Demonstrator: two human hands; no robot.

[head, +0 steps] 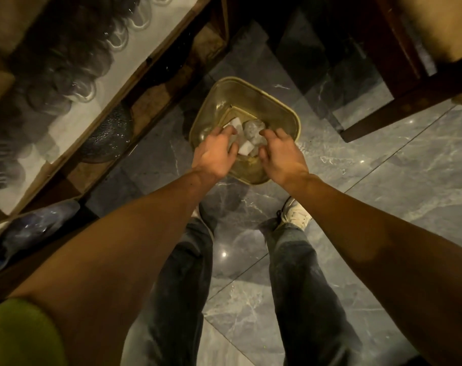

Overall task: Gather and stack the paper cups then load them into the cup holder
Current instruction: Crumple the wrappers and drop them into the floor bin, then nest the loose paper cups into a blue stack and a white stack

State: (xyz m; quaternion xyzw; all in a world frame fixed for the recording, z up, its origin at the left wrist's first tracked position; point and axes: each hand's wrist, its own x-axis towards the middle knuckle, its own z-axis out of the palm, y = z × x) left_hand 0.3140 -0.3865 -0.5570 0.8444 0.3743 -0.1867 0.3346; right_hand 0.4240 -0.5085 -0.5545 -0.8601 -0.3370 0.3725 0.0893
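While both hands [215, 151] [282, 151] reach into the bin [290, 114], neither grip's state is discernible.

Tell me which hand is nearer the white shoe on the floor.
Right. The right hand is over the bin's near right edge, up the picture from the white shoe. The left hand is over the bin's left side, farther from it.

Bin [282, 112] contents blurred, part-hidden by hands; glassware [66, 62] smeared.
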